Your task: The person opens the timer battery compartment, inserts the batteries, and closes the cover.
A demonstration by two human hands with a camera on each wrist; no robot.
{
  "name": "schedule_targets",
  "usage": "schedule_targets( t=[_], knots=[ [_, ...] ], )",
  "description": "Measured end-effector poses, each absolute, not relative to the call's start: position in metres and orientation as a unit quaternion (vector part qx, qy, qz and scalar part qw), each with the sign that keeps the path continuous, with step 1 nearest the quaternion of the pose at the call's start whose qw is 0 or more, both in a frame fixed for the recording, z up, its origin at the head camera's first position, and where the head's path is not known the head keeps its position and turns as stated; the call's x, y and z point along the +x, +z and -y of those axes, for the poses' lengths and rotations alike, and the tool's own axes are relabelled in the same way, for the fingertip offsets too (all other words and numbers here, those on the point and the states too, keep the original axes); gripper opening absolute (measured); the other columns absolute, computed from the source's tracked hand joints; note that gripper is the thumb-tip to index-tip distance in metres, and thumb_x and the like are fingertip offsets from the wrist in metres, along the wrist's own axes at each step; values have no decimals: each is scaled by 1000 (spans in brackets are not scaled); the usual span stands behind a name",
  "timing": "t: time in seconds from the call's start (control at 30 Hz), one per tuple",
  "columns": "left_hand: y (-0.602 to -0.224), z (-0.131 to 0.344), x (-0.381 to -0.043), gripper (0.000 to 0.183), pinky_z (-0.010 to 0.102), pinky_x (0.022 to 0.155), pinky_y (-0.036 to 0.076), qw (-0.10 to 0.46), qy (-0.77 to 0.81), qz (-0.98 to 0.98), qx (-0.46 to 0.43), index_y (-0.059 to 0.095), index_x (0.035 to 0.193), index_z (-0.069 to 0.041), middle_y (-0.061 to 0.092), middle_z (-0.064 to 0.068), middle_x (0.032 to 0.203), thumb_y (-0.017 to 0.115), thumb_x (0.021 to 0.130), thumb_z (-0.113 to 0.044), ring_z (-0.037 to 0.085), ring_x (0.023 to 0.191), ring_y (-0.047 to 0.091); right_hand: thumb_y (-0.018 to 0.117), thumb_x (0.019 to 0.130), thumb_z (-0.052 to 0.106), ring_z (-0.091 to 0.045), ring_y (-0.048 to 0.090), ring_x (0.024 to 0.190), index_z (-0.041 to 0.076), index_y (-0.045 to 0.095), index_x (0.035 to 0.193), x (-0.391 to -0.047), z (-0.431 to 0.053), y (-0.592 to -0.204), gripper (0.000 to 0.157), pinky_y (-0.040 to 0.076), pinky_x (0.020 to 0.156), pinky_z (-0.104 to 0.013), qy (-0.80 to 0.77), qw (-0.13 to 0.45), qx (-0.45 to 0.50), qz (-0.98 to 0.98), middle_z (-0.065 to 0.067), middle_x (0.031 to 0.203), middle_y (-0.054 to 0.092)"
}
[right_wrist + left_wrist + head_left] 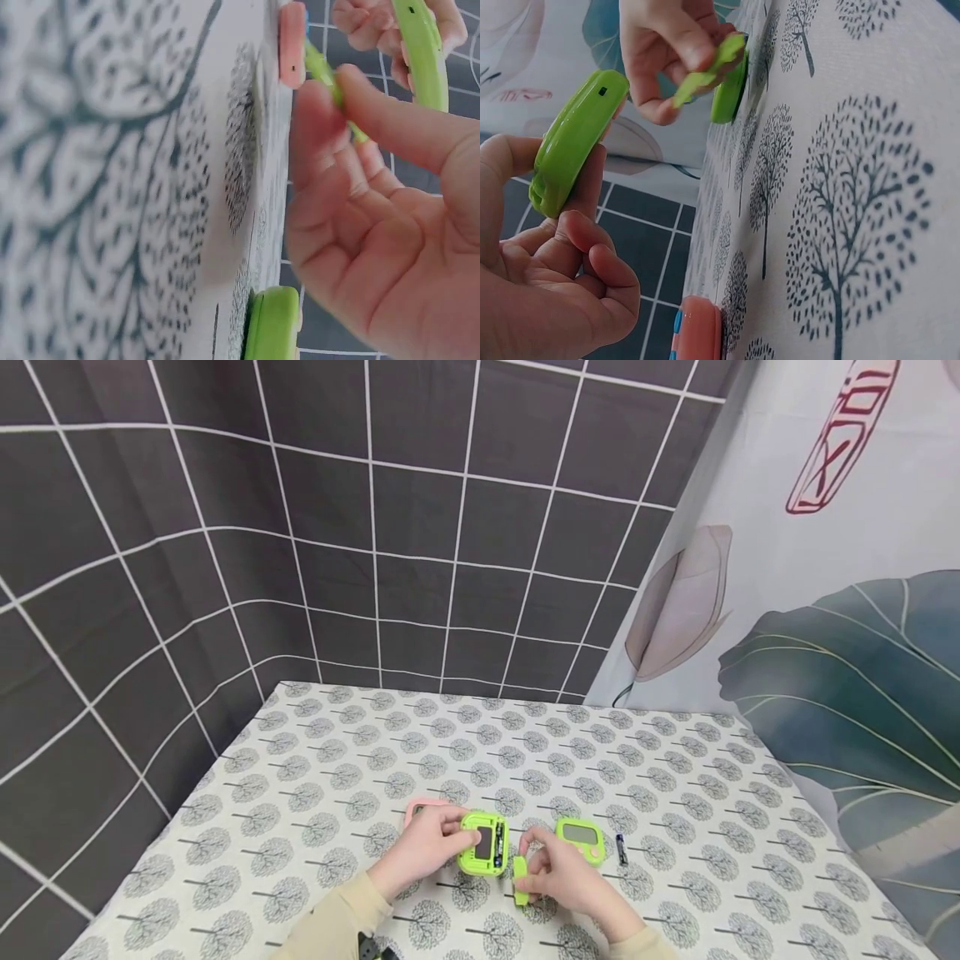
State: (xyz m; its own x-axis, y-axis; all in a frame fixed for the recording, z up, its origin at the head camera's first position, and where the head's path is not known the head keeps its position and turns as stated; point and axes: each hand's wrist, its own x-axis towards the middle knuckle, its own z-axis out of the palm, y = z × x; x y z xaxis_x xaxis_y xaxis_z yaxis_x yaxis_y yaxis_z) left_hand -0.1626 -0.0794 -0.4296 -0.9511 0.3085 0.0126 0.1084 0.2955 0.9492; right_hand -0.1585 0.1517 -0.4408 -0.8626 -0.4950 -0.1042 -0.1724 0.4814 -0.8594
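My left hand [426,850] holds a lime-green handheld electronic gadget [486,835] between thumb and fingers, raised off the cloth. Its thumb lies on a dark rectangular panel, and a dark battery [498,845] sits in an uncovered slot along the right side. The left wrist view shows the gadget's rounded edge [577,142]. Just right of it, my right hand [561,872] pinches a thin lime-green cover [521,881] between thumb and fingertips. In the left wrist view this cover [709,71] has a notched edge. Cover and gadget are apart.
Beyond the right hand lies a second green gadget [581,834] with a grey screen, and a loose battery [621,850] to its right. A pink gadget [426,803] is partly hidden behind the left hand. Something black [369,947] shows at the bottom edge. Tree-patterned cloth [450,743] covers the table.
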Motion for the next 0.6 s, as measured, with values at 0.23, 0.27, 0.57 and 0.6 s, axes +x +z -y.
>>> schedule_targets(
  t=[0.23,0.27,0.57,0.6],
  knots=[
    [-427,80,-161,37,23,65,51,83,583,-799,123,65,114,0,69,4,90,69,82,-19,11,73,62,71,80,6,-14,63,63,-3,46,106,-162,-154,-434,36,56,64,-29,-567,169,-205,-779,-8,76,61],
    [-427,80,-161,37,23,66,52,84,582,-799,121,65,114,0,69,4,91,69,82,-20,11,74,63,71,80,6,-14,64,64,-4,46,107,-162,-154,-432,37,56,65,-29,-572,166,-204,-777,-8,77,60],
    [-429,83,-162,38,25,69,52,92,579,-802,117,64,115,-1,71,5,91,68,83,-22,12,77,65,70,81,6,-15,65,68,-6,44,112,-160,-151,-419,42,52,60,-23,-615,176,-171,-749,-4,81,60],
    [-430,83,-162,38,24,69,53,91,579,-801,120,65,114,-1,72,5,91,68,83,-22,12,77,65,70,81,6,-14,65,68,-7,44,113,-160,-149,-418,43,52,60,-23,-617,173,-176,-748,-5,82,60]
  ],
)
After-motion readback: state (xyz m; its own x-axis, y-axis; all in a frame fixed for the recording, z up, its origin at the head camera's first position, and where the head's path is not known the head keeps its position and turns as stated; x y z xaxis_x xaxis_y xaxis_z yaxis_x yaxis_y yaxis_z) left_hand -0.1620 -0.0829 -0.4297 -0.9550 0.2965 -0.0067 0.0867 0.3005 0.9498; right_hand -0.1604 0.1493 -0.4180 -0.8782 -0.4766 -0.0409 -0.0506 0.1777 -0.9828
